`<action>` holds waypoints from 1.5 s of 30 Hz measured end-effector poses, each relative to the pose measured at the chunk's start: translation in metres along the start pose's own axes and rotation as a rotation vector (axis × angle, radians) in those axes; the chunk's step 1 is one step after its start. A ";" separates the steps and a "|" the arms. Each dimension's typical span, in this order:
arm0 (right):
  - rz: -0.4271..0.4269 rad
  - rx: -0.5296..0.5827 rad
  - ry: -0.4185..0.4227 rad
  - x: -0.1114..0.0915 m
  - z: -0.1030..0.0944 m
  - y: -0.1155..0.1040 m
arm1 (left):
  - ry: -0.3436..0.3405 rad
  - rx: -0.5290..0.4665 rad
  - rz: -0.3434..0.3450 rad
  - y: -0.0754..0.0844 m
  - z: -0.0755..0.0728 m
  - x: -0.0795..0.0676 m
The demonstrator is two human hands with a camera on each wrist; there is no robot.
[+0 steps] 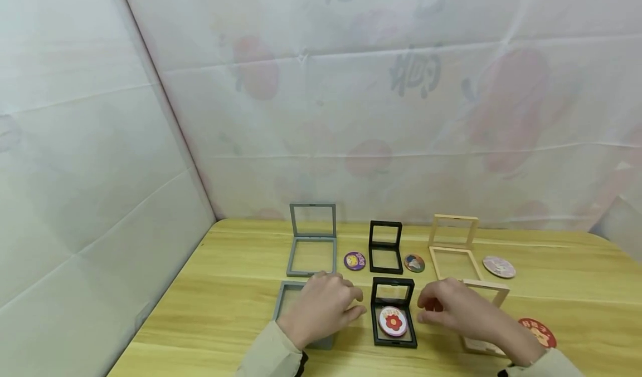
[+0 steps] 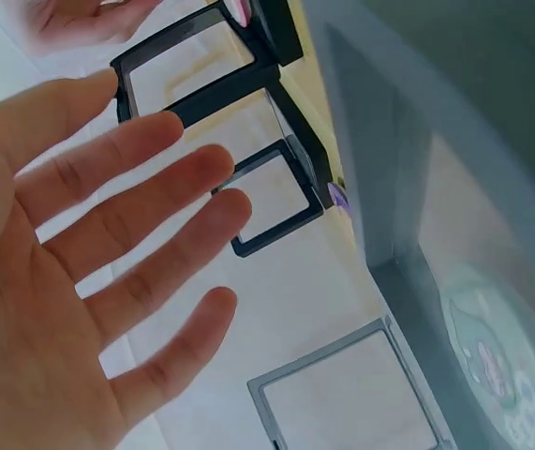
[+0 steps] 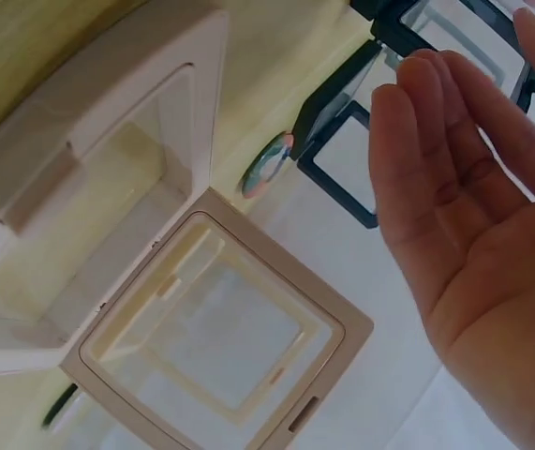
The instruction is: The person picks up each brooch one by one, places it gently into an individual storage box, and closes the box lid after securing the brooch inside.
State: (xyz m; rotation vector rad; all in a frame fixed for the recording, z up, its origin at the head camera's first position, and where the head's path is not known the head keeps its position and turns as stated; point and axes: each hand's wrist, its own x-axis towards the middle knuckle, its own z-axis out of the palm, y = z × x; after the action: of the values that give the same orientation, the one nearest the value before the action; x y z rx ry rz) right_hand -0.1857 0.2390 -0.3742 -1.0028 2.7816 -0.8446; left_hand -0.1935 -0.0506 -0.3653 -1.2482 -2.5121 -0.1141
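A small black display frame (image 1: 393, 282) stands with its lid raised on the table between my hands. Within its lower half lies a round white badge with a red flower (image 1: 393, 322). My left hand (image 1: 323, 307) hovers left of it, over a grey frame (image 1: 326, 342), holding nothing; its fingers are spread in the left wrist view. Behind that grey frame's film a pale round badge (image 2: 497, 366) shows. To the right, my right hand (image 1: 463, 311) is apart from the black frame, fingers extended and empty. An open beige frame (image 3: 342, 352) is beside it, partly hidden in the head view.
Behind stand an open grey frame (image 1: 313, 236), a black one (image 1: 385, 245) and a beige one (image 1: 455, 218). Round badges lie among them: purple (image 1: 354, 260), multicoloured (image 1: 414, 263) and pale (image 1: 499, 267). A red badge (image 1: 539, 332) is at right. White cloth (image 1: 311, 115) hangs behind the table (image 1: 200, 321).
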 end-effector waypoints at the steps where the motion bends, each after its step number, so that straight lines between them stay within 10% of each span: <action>1: 0.015 0.027 -0.006 0.000 -0.001 0.001 | 0.001 -0.008 -0.017 0.000 0.000 0.001; 21: 0.253 0.394 -0.028 0.011 -0.013 0.001 | -0.051 -0.656 -0.424 -0.003 0.005 0.026; 34: 0.309 0.486 -0.019 0.020 -0.004 0.004 | -0.142 -0.975 -0.541 -0.005 0.007 0.034; 45: 0.378 0.504 -0.027 0.022 0.000 0.001 | -0.210 -1.024 -0.587 -0.004 0.009 0.035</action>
State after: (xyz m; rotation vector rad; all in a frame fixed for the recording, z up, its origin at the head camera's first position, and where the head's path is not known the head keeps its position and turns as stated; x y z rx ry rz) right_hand -0.2032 0.2267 -0.3718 -0.3880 2.4124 -1.3444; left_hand -0.2184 -0.0243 -0.3621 -0.7172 -2.9981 -1.6320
